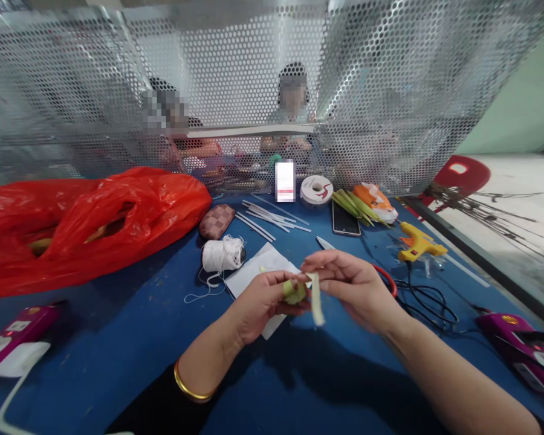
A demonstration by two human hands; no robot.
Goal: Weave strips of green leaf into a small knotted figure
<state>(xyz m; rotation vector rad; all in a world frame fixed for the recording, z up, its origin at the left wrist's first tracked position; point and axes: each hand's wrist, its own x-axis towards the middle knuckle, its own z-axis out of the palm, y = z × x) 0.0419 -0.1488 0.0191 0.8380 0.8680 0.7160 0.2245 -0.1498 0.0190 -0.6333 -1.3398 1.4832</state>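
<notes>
My left hand [265, 305] is closed on a small folded piece of yellow-green leaf-like material [294, 292]. Beside it, my right hand [351, 287] pinches a narrow pale strip [316, 301], whose free end hangs down between the two hands. Whether the strip is joined to the folded piece cannot be made out. Both hands are held close together above the blue table [326, 386]. Under and behind the left hand lie white paper sheets [254, 266]. A pointed blade tip [324, 243] shows just beyond the right hand, which hides the rest of that tool except red handle loops [387, 279].
White string spool [222, 254], checkered pouch [216, 222], white sticks [272, 217], ribbon roll [316, 190] and phone [346, 219] lie beyond. A red bag [163, 199] fills the left; a yellow glue gun [421, 243] and its cable [428, 302] sit right. A perforated metal screen [236, 72] stands behind.
</notes>
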